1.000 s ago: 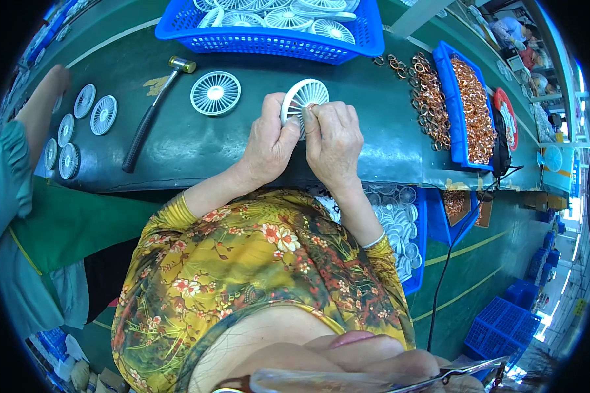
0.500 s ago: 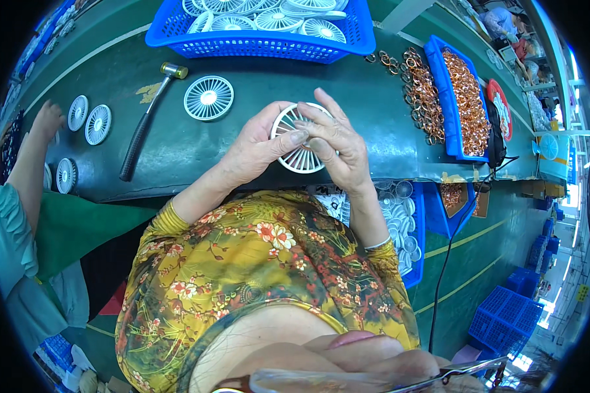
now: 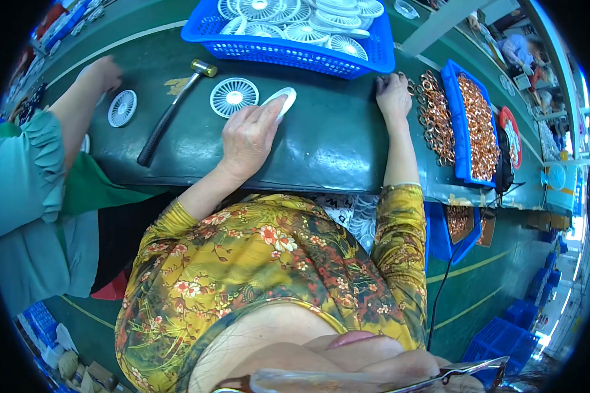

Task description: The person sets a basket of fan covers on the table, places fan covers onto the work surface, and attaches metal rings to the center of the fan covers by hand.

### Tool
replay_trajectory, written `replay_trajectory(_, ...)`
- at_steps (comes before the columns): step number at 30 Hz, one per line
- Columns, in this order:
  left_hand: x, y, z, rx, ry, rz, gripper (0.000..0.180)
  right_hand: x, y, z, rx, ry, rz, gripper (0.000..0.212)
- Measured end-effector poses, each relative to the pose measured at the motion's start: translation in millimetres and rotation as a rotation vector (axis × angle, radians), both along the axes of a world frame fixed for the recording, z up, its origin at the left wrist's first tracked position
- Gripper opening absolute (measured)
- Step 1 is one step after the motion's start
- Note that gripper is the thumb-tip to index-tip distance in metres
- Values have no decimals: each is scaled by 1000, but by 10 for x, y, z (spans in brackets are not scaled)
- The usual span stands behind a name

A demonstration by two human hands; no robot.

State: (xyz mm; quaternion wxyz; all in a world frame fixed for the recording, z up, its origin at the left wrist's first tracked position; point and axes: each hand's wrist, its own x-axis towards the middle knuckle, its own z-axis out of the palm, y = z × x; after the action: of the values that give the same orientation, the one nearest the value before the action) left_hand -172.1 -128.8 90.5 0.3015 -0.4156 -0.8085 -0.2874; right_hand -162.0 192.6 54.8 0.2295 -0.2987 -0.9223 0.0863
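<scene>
Left hand (image 3: 246,143) left of the frame's centre, pinching a steeply tilted white disc (image 3: 284,103), right hand (image 3: 394,99) at upper right beside loose copper rings (image 3: 437,121) — cannot tell whether it grips one — blue basket (image 3: 288,60) of spoked discs at top.

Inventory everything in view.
Worktable: one, green, centre
Perforated plastic basket: one, blue, top centre
Round slotted discs: many, white, basket and worktable
Long hammer: one, black-handled, left
Shiny rings: many, copper-coloured, right
Rectangular tray of rings: one, blue, right
Round container: one, red, far right
Plastic crates: several, blue, lower right
Co-worker's sleeve: one, teal, left
Floral shirt: one, yellow, lower centre
Left hand: one, bare, pinching slotted disc
Right hand: one, bare, beside rings
</scene>
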Motion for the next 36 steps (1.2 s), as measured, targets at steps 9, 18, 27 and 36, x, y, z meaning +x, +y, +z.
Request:
replay_trajectory(9,-107,-118,-17,-199,-69,32,36,475,-383,181,-359,52,194,16)
replay_trajectory(18,-784,513,618,0,66,-167,21,645,-671,130,-159,133,549,15)
replay_trajectory(27,-1849,686,830,-667,-416,487,66,598,-637,117,-474,33,475,32)
replay_trajectory(36,-2320,383,549,-620,-242,451,55,510,-612,92,-36,20,55,30)
